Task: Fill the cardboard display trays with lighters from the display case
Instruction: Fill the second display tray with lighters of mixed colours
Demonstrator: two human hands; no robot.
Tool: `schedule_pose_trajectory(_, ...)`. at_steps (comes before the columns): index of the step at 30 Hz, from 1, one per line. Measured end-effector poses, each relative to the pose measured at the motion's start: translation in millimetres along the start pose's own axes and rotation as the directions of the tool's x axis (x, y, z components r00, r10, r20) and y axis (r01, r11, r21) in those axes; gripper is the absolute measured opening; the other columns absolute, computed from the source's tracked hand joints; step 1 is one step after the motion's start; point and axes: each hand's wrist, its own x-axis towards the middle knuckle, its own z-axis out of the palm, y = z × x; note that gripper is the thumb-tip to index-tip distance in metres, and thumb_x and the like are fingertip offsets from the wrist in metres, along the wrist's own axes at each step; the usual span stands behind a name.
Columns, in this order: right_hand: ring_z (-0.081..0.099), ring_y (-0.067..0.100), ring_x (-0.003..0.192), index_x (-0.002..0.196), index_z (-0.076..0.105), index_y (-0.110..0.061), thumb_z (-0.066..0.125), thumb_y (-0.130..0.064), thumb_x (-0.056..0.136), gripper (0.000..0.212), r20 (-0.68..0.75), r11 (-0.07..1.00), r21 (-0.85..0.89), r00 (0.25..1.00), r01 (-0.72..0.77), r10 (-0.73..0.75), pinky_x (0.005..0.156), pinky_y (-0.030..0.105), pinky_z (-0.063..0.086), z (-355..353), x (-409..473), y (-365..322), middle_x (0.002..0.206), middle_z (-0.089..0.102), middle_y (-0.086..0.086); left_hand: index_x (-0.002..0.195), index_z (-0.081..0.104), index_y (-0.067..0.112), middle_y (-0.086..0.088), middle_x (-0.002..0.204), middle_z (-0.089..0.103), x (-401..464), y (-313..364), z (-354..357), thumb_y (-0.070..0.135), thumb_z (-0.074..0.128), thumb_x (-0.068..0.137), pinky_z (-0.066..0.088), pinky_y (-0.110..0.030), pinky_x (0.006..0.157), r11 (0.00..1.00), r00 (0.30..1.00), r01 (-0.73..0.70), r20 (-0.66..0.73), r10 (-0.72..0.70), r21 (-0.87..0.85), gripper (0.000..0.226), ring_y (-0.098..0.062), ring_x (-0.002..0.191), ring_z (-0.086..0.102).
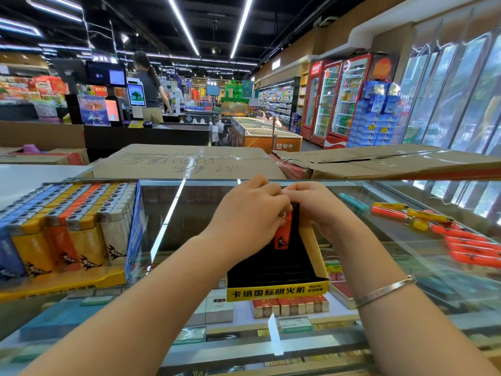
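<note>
A yellow cardboard display tray [279, 291] with a black slotted inside stands on the glass counter [189, 207] in front of me. My left hand [249, 215] grips an orange lighter [283, 234] upright over the tray's far end. My right hand [317, 204] is curled over the tray's far right corner, touching the left hand; what its fingers hold is hidden. Loose orange lighters [471, 248], yellow lighters [428, 215] and a teal lighter [353, 202] lie on the glass at the right.
A full display tray [67, 229] of blue, yellow, orange and white lighters stands at the left. Cardboard boxes [184, 161] line the counter's far edge. Cigarette packs show under the glass. A person stands at the checkout far left.
</note>
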Motion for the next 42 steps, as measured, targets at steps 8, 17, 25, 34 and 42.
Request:
schedule_pose_trajectory(8,0.061,0.014,0.08,0.084,0.065,-0.017,0.057,-0.026,0.091,0.015,-0.046,0.999,-0.044,0.999,-0.026,0.024,0.065,0.029,0.044,-2,-3,-2,0.081,0.067,0.001,0.134,0.031,0.034,0.005,0.137,0.031,-7,-23,1,0.034,0.069,0.076,0.03,-0.038,0.106,0.786,0.862,0.487,0.353,-0.364,-0.381,0.07,-0.02,0.129,0.026)
schedule_pose_trajectory(17,0.059,0.015,0.08,0.081,0.064,-0.017,0.058,-0.02,0.089,0.011,-0.232,0.994,-0.082,0.971,-0.071,0.05,0.059,0.028,0.041,-26,9,1,0.086,0.065,0.004,0.117,0.02,0.042,0.003,0.133,0.021,-9,-10,20,-0.006,0.065,0.073,0.043,-0.004,0.059,0.449,0.813,0.579,0.444,-0.376,-0.681,0.079,-0.012,0.104,0.043)
schedule_pose_trajectory(25,0.053,0.034,0.108,0.118,0.055,0.0,0.04,-0.014,0.095,0.031,-0.433,0.57,-0.744,0.901,-0.348,-0.015,0.081,0.037,0.045,-90,57,69,0.12,0.055,0.02,0.142,-0.005,0.046,-0.007,0.15,0.024,-8,-5,44,0.0,0.071,0.076,0.046,-0.024,0.085,0.23,0.755,0.636,0.532,-0.383,-0.737,0.111,-0.025,0.122,0.046)
schedule_pose_trajectory(34,0.057,0.029,0.094,0.103,0.059,-0.008,0.047,-0.012,0.093,0.016,-0.331,0.312,-0.907,0.937,-0.283,-0.109,0.082,0.038,0.044,-95,76,86,0.107,0.063,0.014,0.144,-0.009,0.044,-0.001,0.147,0.031,-7,-11,60,0.006,0.072,0.077,0.042,-0.026,0.089,0.123,0.74,0.633,0.552,-0.383,-0.764,0.111,-0.019,0.122,0.045)
schedule_pose_trajectory(42,0.057,0.029,0.093,0.101,0.06,-0.007,0.055,-0.011,0.088,0.015,-0.241,0.373,-0.909,0.965,-0.188,-0.101,0.071,0.034,0.046,-82,73,73,0.106,0.058,0.012,0.143,-0.005,0.045,-0.001,0.146,0.031,-9,-14,61,0.007,0.072,0.076,0.041,-0.03,0.094,0.165,0.744,0.636,0.542,-0.391,-0.754,0.109,-0.021,0.123,0.043)
